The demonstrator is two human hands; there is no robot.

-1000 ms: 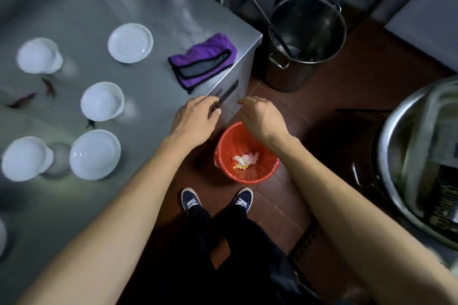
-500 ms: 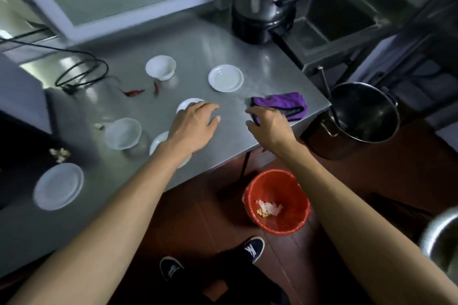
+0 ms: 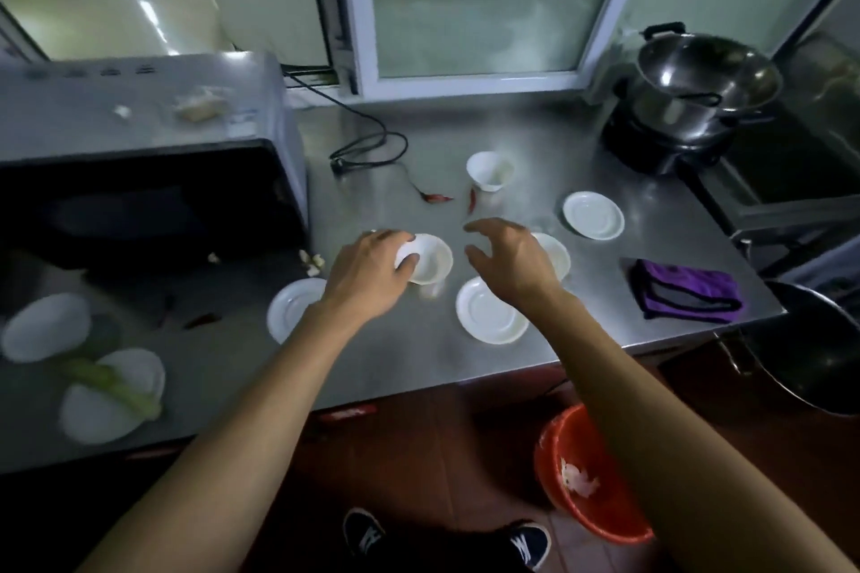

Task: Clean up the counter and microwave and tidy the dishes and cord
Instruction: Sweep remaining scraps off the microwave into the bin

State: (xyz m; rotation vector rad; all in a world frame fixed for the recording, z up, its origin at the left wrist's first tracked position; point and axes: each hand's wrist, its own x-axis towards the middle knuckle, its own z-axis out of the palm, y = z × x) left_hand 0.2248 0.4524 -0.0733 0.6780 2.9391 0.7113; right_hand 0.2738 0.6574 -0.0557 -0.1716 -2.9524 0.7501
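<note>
Fingers (image 3: 409,263) of left hand (image 3: 367,277) curl over bowl (image 3: 430,258) rim.

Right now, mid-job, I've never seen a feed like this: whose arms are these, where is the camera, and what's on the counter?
There is no machine here: these are a person's two bare arms, filmed by one wide-angle camera worn on the head, looking down. The left hand grips a small white bowl at its rim. The right hand hovers open over the steel counter, holding nothing. On the counter lie white saucers, another white cup, red chillies, a black cord, a folded purple cloth and a grey microwave. An orange bin stands on the floor.
</note>
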